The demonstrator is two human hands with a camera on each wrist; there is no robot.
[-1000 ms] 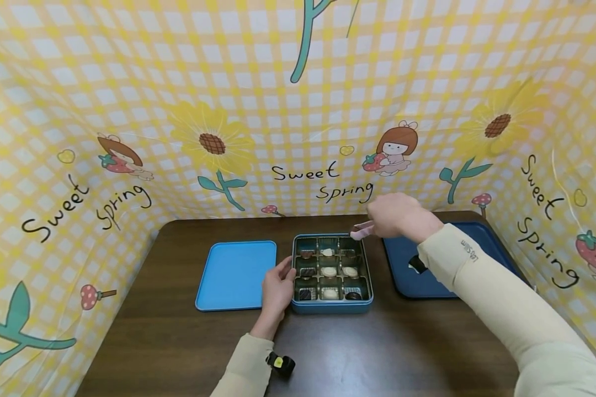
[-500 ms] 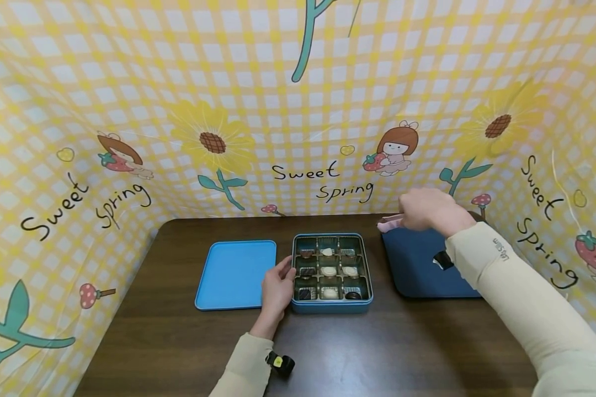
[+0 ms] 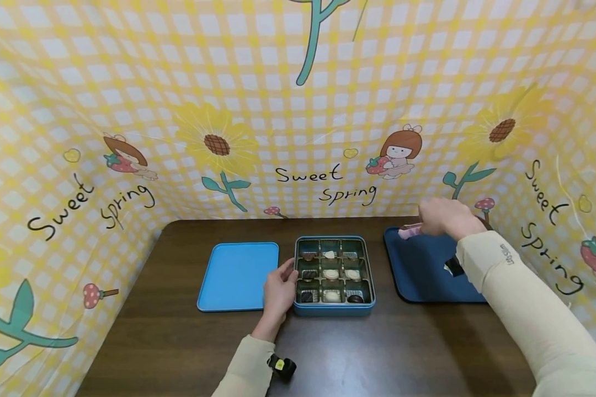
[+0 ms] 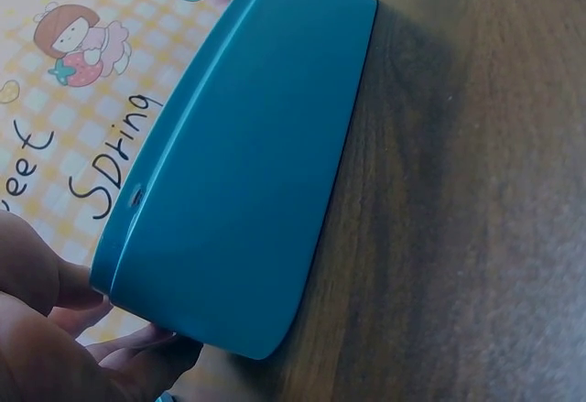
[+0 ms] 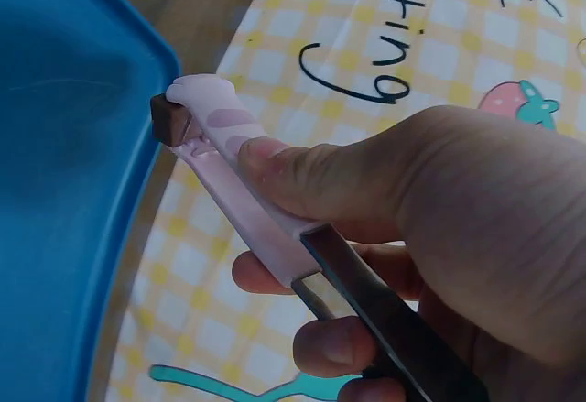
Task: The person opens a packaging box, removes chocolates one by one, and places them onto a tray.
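In the head view my right hand holds pink-tipped tongs above the dark blue tray. The right wrist view shows a small brown chocolate pinched between the tongs' tips. My thumb and fingers press the tongs from either side. My left hand grips the left edge of a blue tin, thumb at the rim and fingers against the wall. Inside the tin, a divided insert carries dark and white chocolates. In the left wrist view the front wall of the tin fills the middle.
A light blue lid lies flat to the left of the tin. Brown tabletop shows in front of it. Yellow checked cloth rises behind the table and along both sides.
My right hand has moved right with the tongs, from over the tin's back right corner to above the tray. My left hand stays at the tin.
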